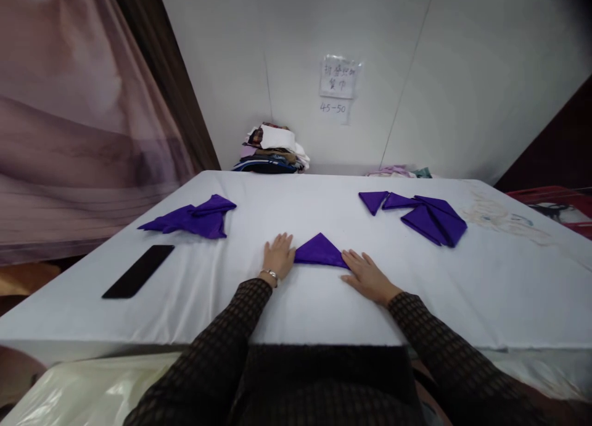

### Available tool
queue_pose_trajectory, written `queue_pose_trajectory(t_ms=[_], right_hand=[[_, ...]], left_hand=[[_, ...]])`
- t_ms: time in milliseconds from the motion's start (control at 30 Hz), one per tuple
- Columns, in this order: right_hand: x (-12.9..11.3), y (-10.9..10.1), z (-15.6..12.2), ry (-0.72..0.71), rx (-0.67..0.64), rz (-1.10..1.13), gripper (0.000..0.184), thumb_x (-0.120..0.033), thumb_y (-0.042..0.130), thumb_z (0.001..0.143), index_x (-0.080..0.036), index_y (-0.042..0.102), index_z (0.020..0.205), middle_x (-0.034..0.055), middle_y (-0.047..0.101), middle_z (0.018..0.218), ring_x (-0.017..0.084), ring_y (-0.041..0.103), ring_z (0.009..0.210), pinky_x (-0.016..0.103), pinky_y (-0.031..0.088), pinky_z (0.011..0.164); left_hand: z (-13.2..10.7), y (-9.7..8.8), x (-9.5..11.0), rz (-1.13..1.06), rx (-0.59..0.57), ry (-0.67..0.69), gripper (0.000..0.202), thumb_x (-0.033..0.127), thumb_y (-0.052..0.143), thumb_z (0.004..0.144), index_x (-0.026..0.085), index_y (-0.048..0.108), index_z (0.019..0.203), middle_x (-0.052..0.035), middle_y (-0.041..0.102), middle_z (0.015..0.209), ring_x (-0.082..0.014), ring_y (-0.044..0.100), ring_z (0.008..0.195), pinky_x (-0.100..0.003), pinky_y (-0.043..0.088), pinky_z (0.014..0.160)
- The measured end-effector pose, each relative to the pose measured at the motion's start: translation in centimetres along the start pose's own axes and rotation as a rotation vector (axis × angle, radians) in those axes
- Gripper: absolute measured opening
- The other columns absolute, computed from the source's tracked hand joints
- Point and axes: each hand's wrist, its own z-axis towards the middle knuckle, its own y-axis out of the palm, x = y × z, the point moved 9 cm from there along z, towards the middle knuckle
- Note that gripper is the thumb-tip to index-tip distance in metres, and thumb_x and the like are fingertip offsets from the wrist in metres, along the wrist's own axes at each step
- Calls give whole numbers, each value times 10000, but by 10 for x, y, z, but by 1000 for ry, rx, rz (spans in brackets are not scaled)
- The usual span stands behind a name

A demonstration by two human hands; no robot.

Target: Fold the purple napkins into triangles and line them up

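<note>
A purple cloth napkin (pixel 320 251), folded into a low triangle with its peak pointing away from me, lies flat on the white-covered table (pixel 319 309). At its left corner my left hand (pixel 279 256) rests palm down, fingers stretched out and touching the edge. My right hand (pixel 369 277) lies flat at the opposite corner, its fingertips on the cloth and its fingers apart. Several folded purple napkins (pixel 432 219) sit in a group at the right. Over on the left is a loose, crumpled heap of purple cloth (pixel 194 217).
A black flat slab (pixel 139 272) lies near the table's left side. Piled clothes (pixel 272 148) stand behind the far edge, against a white wall with a handwritten paper sign (pixel 337 79). A pinkish curtain (pixel 83 118) hangs at the left.
</note>
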Motion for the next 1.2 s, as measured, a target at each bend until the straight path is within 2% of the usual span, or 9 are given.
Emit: queue_pose_trajectory(t_ms=[100,200,300,533,667,767,933,1033,1200], right_hand=[[0,0,0,1,6,-16,652,-559,269,914,-194,222,1452,81,259,1493,236,184,1380,465,147,1104],[1,1,0,4,5,-33,654,-556,274,914,-194,211,1455,87,266,1491,240,193,1377,472,159,1100],[1,2,1,0,2,-45,650,-546,281,916,-201,193,1459,94,268,1490,247,199,1375,483,168,1095],[0,-4,0,19,-55,-42,658,-557,275,909,-179,237,1447,111,264,1487,263,200,1374,510,183,1082],[-8,-24,20,82,1,-66,672,-591,266,897,-166,316,1415,127,253,1489,279,173,1379,545,148,1075],[-27,-35,45,63,82,-53,665,-576,260,904,-161,299,1421,114,230,1500,257,145,1387,514,113,1090],[-45,-11,73,10,10,-9,685,-563,264,903,-145,236,1445,109,209,1507,247,147,1387,477,112,1098],[-39,3,74,23,-14,-5,693,-571,235,905,-150,206,1454,96,200,1510,231,133,1391,473,111,1100],[-35,8,71,6,6,-30,706,-591,215,899,-156,209,1454,86,202,1511,230,117,1394,476,131,1097]], left_hand=[[-3,3,50,-5,42,256,507,447,288,925,231,365,1377,-64,312,1477,-240,219,1376,-537,111,1108],[-3,22,75,11,-43,372,607,562,302,888,228,335,1395,-68,274,1493,-256,197,1381,-539,98,1108],[0,37,75,23,-127,369,682,619,294,861,209,320,1405,-81,255,1499,-271,190,1381,-527,127,1105],[-1,37,72,24,-138,366,707,631,272,857,196,304,1413,-79,251,1502,-277,177,1383,-526,121,1105],[-1,39,73,32,-134,369,716,638,265,853,196,299,1415,-78,247,1503,-279,169,1385,-529,118,1104],[-1,39,72,39,-113,370,702,623,261,860,196,294,1416,-78,256,1500,-269,177,1383,-527,124,1104],[-3,41,71,49,-121,381,637,496,340,873,197,251,1428,-70,259,1500,-253,175,1384,-527,127,1103],[-4,41,73,36,-121,383,628,474,361,867,200,259,1423,-75,268,1496,-257,178,1383,-533,120,1103],[-2,37,72,-42,-106,403,645,470,464,828,222,305,1402,-67,313,1478,-262,216,1372,-517,172,1101]])
